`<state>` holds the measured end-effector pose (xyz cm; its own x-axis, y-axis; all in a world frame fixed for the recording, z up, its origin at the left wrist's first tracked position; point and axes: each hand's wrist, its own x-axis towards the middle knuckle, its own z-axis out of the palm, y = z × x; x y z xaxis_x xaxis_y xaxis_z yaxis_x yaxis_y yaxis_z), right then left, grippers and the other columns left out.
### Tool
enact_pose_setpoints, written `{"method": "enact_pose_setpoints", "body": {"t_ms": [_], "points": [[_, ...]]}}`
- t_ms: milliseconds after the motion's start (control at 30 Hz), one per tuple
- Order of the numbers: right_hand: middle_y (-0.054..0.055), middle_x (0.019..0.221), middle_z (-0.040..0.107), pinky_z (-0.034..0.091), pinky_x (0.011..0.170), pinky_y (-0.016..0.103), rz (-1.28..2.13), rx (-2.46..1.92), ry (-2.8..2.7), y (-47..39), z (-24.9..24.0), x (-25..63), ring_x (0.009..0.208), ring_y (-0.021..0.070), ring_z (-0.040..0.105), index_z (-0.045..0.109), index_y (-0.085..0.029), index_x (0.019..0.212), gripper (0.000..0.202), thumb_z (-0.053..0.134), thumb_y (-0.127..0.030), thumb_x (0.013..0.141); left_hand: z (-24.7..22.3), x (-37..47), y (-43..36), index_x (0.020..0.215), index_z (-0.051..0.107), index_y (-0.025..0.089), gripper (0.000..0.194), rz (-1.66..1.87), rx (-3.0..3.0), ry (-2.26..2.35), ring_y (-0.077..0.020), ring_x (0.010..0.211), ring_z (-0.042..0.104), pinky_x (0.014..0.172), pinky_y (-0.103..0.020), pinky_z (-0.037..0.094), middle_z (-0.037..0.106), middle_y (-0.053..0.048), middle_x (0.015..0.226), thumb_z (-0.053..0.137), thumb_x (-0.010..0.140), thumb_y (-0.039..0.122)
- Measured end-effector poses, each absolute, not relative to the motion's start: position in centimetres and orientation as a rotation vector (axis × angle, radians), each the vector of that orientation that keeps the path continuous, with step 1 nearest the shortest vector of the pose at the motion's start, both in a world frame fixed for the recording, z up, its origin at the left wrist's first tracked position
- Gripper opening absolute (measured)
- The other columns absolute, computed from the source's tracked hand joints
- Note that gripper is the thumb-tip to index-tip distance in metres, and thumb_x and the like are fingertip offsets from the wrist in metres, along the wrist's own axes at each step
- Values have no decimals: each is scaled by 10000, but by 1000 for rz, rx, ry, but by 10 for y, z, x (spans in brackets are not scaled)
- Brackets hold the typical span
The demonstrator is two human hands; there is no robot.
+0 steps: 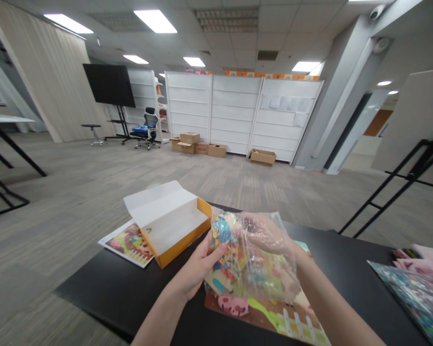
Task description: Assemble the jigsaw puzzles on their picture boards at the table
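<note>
A clear plastic bag with colourful printed pieces inside is held up over a black table. My left hand grips its left side, thumb pressed on the front over the pieces. Behind the clear film, my right hand is inside or behind the bag, its fingers curled near the pieces; what they pinch is too blurred to tell. Below the bag lies a colourful farm picture board with a pink pig and white fence. An open yellow box with a white interior stands to the left, its lid raised.
Another printed picture sheet lies partly under the box. On the black table, at the right, are a patterned sheet and pink items. Beyond stand cardboard boxes, an office chair and a black easel-like stand.
</note>
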<state>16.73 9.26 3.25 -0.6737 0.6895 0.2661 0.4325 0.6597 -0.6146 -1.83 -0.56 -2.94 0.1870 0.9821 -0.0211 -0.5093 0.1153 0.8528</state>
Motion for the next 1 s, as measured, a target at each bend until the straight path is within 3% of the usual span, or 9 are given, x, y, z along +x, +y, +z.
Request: {"method": "enact_pose_setpoints", "body": {"t_ms": [133, 300, 400, 633, 733, 867, 1000], "points": [[51, 869, 695, 514, 702, 328, 721, -868, -2386, 97, 31, 169, 779, 206, 619, 681, -175, 868, 278, 628, -447, 881, -23, -11, -9, 1435, 463, 260, 624, 1276, 833, 737, -298, 1191, 644, 1015, -423, 532, 636, -110, 1352, 725, 876, 344], [82, 1092, 718, 543, 886, 404, 797, -844, -2278, 94, 39, 176, 999, 248, 670, 678, -230, 1135, 307, 562, -434, 936, -16, 0, -13, 1456, 422, 263, 702, 1291, 804, 727, -304, 1144, 669, 993, -444, 546, 656, -122, 1314, 759, 844, 338], [76, 1128, 726, 544, 913, 408, 795, -790, -2379, 92, 40, 179, 1029, 252, 681, 684, -251, 1167, 294, 533, -396, 961, -18, -2, -17, 1459, 412, 253, 720, 1262, 816, 733, -308, 1141, 672, 991, -446, 547, 653, -137, 1312, 768, 838, 327], [120, 1188, 678, 496, 990, 463, 454, -747, -2435, 93, 30, 173, 1115, 287, 621, 684, -195, 1110, 326, 720, -317, 810, -23, 0, -10, 1436, 444, 258, 709, 1325, 783, 777, -307, 1169, 657, 991, -434, 550, 654, -121, 1318, 783, 816, 326], [90, 1109, 685, 524, 920, 444, 626, -741, -2400, 89, 39, 174, 1025, 270, 633, 675, -217, 1038, 310, 739, -398, 794, -24, 5, -8, 1395, 480, 231, 681, 1328, 742, 770, -306, 1168, 659, 1002, -437, 544, 663, -126, 1308, 799, 799, 316], [61, 935, 692, 557, 705, 360, 932, -831, -2345, 80, 47, 175, 795, 228, 641, 648, -230, 979, 281, 704, -461, 829, -28, 4, -9, 1348, 512, 209, 637, 1292, 727, 742, -311, 1147, 673, 974, -428, 561, 676, -139, 1284, 807, 793, 314], [84, 1051, 707, 564, 810, 397, 903, -816, -2397, 79, 43, 172, 907, 260, 671, 651, -214, 1099, 327, 636, -462, 886, -27, 1, -10, 1324, 536, 206, 616, 1299, 744, 718, -314, 1140, 676, 992, -434, 553, 687, -134, 1254, 815, 784, 308]]}}
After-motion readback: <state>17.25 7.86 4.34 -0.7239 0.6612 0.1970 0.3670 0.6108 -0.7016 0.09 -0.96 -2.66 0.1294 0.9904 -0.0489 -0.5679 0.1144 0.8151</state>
